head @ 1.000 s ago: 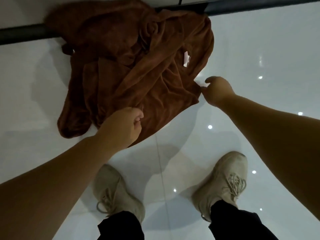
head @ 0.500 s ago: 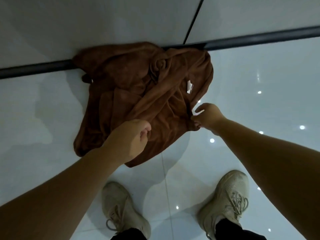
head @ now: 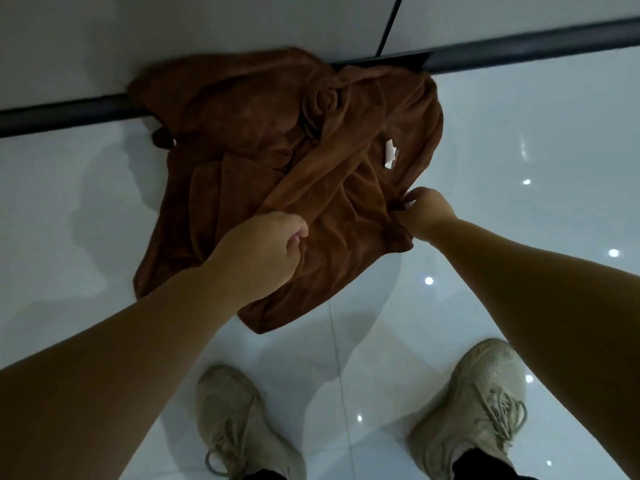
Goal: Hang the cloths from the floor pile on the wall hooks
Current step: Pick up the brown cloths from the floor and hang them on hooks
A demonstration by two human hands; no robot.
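Progress: early, by my read. No hooks in frame and nothing visibly hung. The pile [head: 294, 174] of brown cloth sits on the glossy floor [head: 69, 237], its far edge bunched against the dark baseboard [head: 62, 114] where floor meets wall [head: 173, 32]. A white tag [head: 390, 155] shows on the right part of the pile. Can't tell how many separate cloths are in there; folds overlap and it reads as one brown mass.

Step in hand: picking up a cloth. Both hands are on the fabric, but it doesn't look lifted clear yet. What's left: lift, separate one piece, carry it to a hook, repeat for the rest.

Left hand [head: 263, 247]: reaches in from lower left, forearm extended, back of hand to the camera. Fingers curled into a near fist over the near-centre of the pile, at the end of a raised ridge of fabric. Looks like it grips that fold, though the fingertips are hidden under the hand.

Right hand [head: 424, 211]: reaches in from the right, arm nearly straight. Thumb and fingers pinch the pile's right edge, just below the tag. Fabric puckers toward the pinch.

Person stands close, bent over; two beige shoes [head: 242, 424] planted just short of the pile's near corner.
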